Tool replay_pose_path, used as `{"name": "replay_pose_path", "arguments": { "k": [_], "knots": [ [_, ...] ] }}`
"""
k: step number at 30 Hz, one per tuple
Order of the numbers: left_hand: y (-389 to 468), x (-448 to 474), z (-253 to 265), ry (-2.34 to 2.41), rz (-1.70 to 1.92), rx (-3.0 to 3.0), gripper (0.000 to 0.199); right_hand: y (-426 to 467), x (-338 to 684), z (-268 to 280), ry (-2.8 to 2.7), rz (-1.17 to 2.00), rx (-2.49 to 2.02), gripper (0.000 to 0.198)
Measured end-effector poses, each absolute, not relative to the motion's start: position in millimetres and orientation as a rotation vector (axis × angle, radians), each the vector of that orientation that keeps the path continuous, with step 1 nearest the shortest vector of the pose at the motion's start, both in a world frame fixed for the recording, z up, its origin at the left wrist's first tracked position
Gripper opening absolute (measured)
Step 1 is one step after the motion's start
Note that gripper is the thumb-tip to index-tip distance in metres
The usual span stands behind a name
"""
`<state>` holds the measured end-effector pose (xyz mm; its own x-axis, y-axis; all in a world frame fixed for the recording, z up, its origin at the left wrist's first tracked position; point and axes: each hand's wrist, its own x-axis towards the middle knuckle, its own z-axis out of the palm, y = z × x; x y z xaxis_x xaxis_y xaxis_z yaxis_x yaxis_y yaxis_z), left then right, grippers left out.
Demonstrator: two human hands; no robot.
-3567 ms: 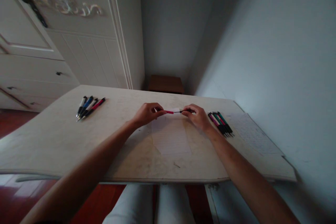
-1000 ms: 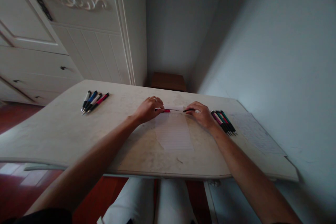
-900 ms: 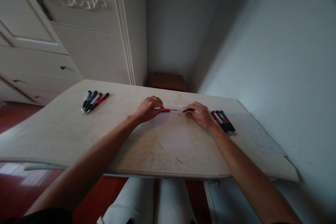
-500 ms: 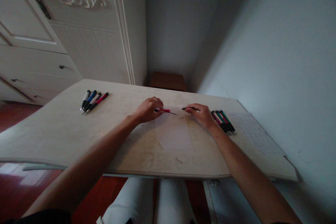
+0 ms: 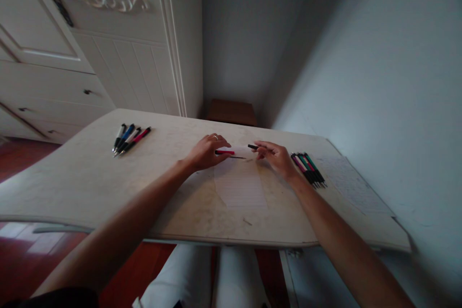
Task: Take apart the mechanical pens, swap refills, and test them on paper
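Note:
My left hand (image 5: 206, 152) is over the top of a lined paper sheet (image 5: 240, 187), its thumb and fingers apart. A red pen barrel (image 5: 225, 152) lies in the gap between them. Close to the thumb tip is a thin dark pen refill (image 5: 238, 157) on the paper. To the right, my right hand (image 5: 272, 155) pinches a short black pen grip (image 5: 252, 147) with its end pointing left. Part of that piece is hidden by the fingers.
Several pens (image 5: 130, 139) lie at the table's far left. A row of pens (image 5: 309, 169) lies beside my right wrist. A written sheet (image 5: 352, 183) rests near the right wall. The white table (image 5: 173, 221) carries a small dark scrap (image 5: 247, 222) near its front edge.
My left fingers have spread from a pinch, baring more of the red barrel. The right fingers have shifted around the black grip, which has moved slightly left and up.

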<state>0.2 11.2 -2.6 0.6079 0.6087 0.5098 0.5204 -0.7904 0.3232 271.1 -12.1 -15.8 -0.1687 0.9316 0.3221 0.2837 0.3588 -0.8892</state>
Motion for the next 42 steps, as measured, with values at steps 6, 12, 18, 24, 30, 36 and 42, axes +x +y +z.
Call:
{"name": "replay_pose_path", "arguments": {
  "k": [6, 12, 18, 24, 30, 36, 42],
  "knots": [
    [-3.9, 13.0, 0.8, 0.843, 1.137, 2.67, 0.041, -27.2, 256.4, -5.8, -1.758, 0.921, -1.037, 0.044],
    [-11.4, 21.5, 1.1, 0.637, 1.258, 2.713, 0.02, -35.4, 244.8, -6.3, -1.725, 1.072, -0.956, 0.042],
    [-10.6, 21.4, 0.2, 0.718, 1.339, 2.704, 0.02, -35.7, 243.0, -4.7, -1.661, 1.051, -1.01, 0.048],
    [-12.1, 22.7, 0.1, 0.74, 1.377, 2.711, 0.022, -37.2, 245.2, -2.3, -1.766, 0.901, -1.124, 0.052],
    [-13.6, 23.2, 1.3, 0.826, 1.259, 2.708, 0.027, -40.2, 242.7, -0.1, -1.779, 0.843, -1.133, 0.048],
    [-16.0, 23.3, 3.7, 0.838, 1.201, 2.692, 0.031, -40.7, 242.9, -3.9, -1.799, 0.764, -1.12, 0.045],
    [-18.3, 23.8, 3.2, 0.867, 1.187, 2.66, 0.034, -42.6, 243.8, -3.8, -1.837, 0.689, -1.096, 0.044]
  ]
}}
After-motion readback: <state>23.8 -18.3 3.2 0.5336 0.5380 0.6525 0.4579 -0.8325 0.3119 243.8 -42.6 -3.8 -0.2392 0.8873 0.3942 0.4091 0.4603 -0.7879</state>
